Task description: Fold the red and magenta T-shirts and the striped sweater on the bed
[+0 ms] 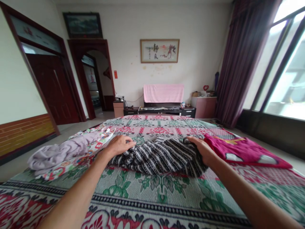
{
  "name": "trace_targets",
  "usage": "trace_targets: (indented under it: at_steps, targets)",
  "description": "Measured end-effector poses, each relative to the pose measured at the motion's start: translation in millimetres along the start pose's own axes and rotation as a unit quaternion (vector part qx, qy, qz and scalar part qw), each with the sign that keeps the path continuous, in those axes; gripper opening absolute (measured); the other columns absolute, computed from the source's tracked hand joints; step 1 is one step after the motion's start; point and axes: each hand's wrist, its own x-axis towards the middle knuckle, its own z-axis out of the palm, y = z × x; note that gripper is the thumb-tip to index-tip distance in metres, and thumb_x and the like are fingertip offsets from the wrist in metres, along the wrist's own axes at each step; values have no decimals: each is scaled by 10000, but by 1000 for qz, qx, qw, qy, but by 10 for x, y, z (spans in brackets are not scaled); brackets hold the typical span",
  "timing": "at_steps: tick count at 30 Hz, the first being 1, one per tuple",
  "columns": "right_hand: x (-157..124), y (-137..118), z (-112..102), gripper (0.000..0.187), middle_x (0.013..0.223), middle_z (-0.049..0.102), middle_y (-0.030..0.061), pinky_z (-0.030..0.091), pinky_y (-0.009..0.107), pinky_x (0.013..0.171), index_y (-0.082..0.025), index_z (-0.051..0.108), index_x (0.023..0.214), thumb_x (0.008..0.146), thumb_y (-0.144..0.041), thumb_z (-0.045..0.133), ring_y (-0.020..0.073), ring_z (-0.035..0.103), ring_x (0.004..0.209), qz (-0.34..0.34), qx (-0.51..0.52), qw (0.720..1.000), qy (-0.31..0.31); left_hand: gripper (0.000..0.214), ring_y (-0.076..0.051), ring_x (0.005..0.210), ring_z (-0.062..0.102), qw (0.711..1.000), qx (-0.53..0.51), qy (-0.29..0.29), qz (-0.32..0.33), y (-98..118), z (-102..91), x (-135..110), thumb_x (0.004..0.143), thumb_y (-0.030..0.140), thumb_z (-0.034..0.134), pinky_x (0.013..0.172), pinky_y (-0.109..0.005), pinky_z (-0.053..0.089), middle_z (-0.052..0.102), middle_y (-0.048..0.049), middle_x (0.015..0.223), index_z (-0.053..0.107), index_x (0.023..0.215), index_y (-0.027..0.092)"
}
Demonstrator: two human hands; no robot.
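Observation:
A black-and-white striped knit garment (162,157) lies bunched in a wide heap on the patterned bedspread (162,187). My left hand (120,144) is closed on its upper left edge, fingers pointing right. At the far right end, my right hand (202,149) grips the same garment, with its fingertips by the top corner. The undersides of both hands are hidden, and folds of knit sag between them. To the right of my right hand lies a folded magenta garment (250,151) with white patches.
On the left, a crumpled pale lilac cloth (63,151) rests over a white printed cloth (98,144). Beyond the bed's far edge stands a low black cabinet (188,112), with a pink cloth (164,93) draped above it. A purple curtain (240,63) hangs beside the right window.

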Motion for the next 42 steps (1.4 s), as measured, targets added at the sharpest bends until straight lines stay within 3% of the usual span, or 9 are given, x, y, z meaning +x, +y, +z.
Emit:
trace_targets:
  at_steps: [3,6,9,13,19,28,33,37,42]
  targets:
    - [-94,-176,55,476,874,699,64,554,316,651,-197,563,1189,742,-356,609,189,662,720,69,58,994,-68,348,-211,873,620,987,96,112,60,122,264,39,779,487,549,818,-300,411,709,-60,919,714,962,241]
    - [-197,-302,95,636,987,689,39,554,313,707,-257,472,1304,698,-286,663,173,665,776,79,84,976,-183,296,-216,912,613,985,104,67,122,176,432,38,787,467,561,864,-329,386,705,-61,931,721,872,233]
    - [-288,-389,103,628,1033,681,23,544,292,725,-264,515,1275,671,-266,685,166,660,823,74,70,942,-319,249,-184,807,617,983,86,21,162,217,429,29,815,364,531,850,-328,386,699,-30,777,709,708,227]
    - [-350,-472,39,380,882,699,8,501,211,606,-192,680,1022,651,-275,704,116,626,687,84,-29,894,-439,236,-184,893,619,974,11,89,206,386,273,-31,834,326,512,911,-341,394,714,-42,897,719,793,219]
    - [-327,-451,-140,257,732,680,-12,472,191,560,-181,701,874,660,-321,691,92,589,594,95,-50,912,-396,180,-151,757,607,975,-44,19,219,491,192,-471,793,244,507,756,-270,454,682,-24,809,678,837,211]
    - [-351,-199,-250,432,952,704,53,531,319,788,-195,619,1069,678,-371,676,186,666,820,130,102,947,-275,216,-153,744,517,967,19,-31,252,159,555,-1123,568,29,433,693,-260,393,560,-24,742,530,679,186]
    - [-490,-228,-184,430,946,718,59,525,327,828,-181,639,1080,680,-323,708,191,670,851,178,74,941,-279,82,-148,721,547,977,-29,-51,206,258,481,-1133,748,234,541,692,-255,409,601,-23,734,572,690,184]
    - [-601,-246,-77,557,881,721,41,534,350,818,-194,599,1172,640,-277,741,195,677,805,218,56,934,-276,214,-136,716,587,989,-59,58,127,319,454,-1003,855,342,482,696,-238,442,649,-24,781,636,843,193]
    - [-592,-237,-21,639,909,717,46,534,347,825,-208,574,1227,622,-270,768,205,673,847,213,44,932,-291,293,-206,1001,586,972,43,192,124,443,507,-661,852,367,501,922,-315,426,660,-94,1048,640,1023,173]
